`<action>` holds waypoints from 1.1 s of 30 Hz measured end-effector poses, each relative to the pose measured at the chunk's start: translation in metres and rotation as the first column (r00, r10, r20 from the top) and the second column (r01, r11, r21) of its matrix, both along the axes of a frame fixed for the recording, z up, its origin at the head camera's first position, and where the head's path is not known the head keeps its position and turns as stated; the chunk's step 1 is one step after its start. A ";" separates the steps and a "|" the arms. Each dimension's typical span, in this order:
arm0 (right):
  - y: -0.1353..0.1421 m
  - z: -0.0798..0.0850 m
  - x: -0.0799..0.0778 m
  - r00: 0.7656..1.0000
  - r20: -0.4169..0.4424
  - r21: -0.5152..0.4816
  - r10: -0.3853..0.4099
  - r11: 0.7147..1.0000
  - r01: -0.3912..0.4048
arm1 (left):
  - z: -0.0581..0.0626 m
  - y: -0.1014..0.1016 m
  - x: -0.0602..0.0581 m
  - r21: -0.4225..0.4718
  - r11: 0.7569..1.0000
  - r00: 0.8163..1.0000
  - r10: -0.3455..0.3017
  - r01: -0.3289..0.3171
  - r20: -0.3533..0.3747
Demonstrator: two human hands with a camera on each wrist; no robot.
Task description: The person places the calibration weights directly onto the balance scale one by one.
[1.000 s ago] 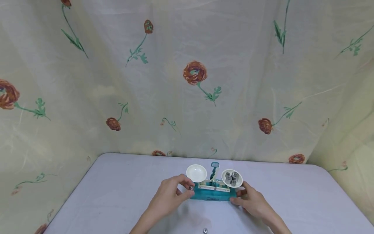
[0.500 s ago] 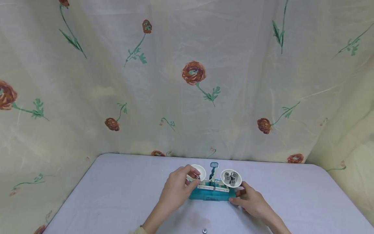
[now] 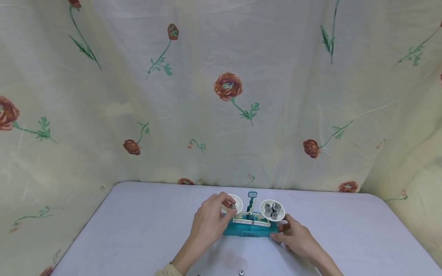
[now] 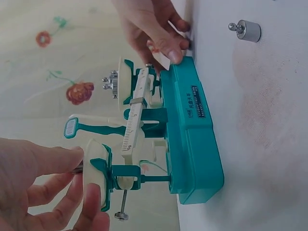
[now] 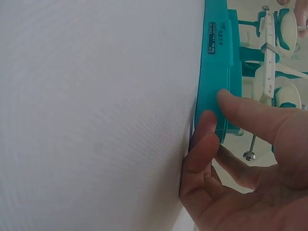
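Observation:
A teal balance scale (image 3: 250,229) with two white pans stands on the table. My left hand (image 3: 208,217) pinches a small metal weight (image 3: 233,206) between thumb and fingertips, right at the left pan (image 3: 238,202). In the left wrist view the fingers cover most of this weight (image 4: 78,168), and other fingers lie close along the pan's edge. Several metal weights (image 3: 272,210) are grouped in the right pan (image 3: 282,215). My right hand (image 3: 297,237) grips the right end of the scale's base, its thumb (image 5: 240,108) on the teal casing (image 5: 215,72).
One loose metal weight (image 4: 249,31) stands on the white tabletop (image 3: 148,230) in front of the scale. A flower-printed curtain (image 3: 269,153) hangs behind the table and along its sides.
My left hand has moved up and slightly right, carrying the weight from beside the base to the left pan. My right hand has stayed at the base's right end.

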State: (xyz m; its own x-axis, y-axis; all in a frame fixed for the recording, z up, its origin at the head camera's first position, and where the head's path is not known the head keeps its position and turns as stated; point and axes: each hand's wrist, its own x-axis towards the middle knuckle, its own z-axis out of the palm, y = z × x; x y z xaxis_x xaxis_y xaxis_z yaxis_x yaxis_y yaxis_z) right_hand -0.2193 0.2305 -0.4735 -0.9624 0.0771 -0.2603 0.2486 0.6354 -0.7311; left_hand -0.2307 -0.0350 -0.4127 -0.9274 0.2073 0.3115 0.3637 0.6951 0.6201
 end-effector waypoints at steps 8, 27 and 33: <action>0.001 -0.001 -0.001 1.000 0.011 0.002 0.006 1.000 -0.006 | 0.000 0.000 -0.005 -0.034 0.997 0.997 0.067 -0.069 -0.035; 0.003 0.000 0.001 1.000 -0.011 -0.007 0.014 1.000 -0.014 | -0.001 0.003 -0.016 -0.013 0.987 0.986 0.158 -0.159 -0.049; 0.003 0.000 0.001 1.000 -0.008 -0.006 0.018 1.000 -0.018 | -0.001 0.005 -0.019 -0.033 0.988 0.986 0.149 -0.152 -0.070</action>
State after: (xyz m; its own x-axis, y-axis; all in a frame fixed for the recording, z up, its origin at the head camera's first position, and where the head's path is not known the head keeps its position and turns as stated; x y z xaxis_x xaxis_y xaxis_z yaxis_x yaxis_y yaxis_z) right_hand -0.2181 0.2335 -0.4738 -0.9658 0.0583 -0.2526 0.2311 0.6352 -0.7369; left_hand -0.2494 -0.0301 -0.4135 -0.9261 0.0798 0.3687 0.2930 0.7679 0.5696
